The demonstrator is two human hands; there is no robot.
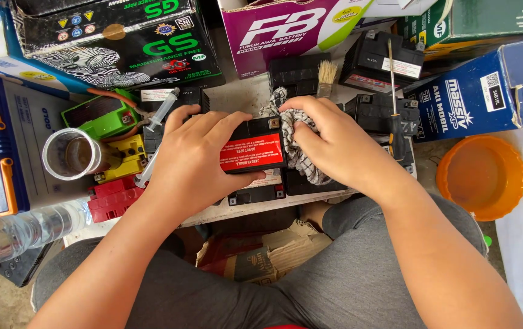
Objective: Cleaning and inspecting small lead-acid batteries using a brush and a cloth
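My left hand (197, 155) grips a small black battery (254, 145) with a red label on its top, holding it from the left side. My right hand (328, 143) clutches a grey-and-white patterned rag (298, 159) and presses it against the battery's right end. The battery rests on top of other small black batteries (258, 195) on a low white board (225, 210) in front of my knees.
A paintbrush (326, 76) and a screwdriver (393, 97) lie among more black batteries (383, 58) behind. At left are a clear cup (71, 154), a syringe (163, 109), green, yellow and red devices and a plastic bottle (24, 228). Cardboard boxes line the back; an orange bowl (482, 176) sits at right.
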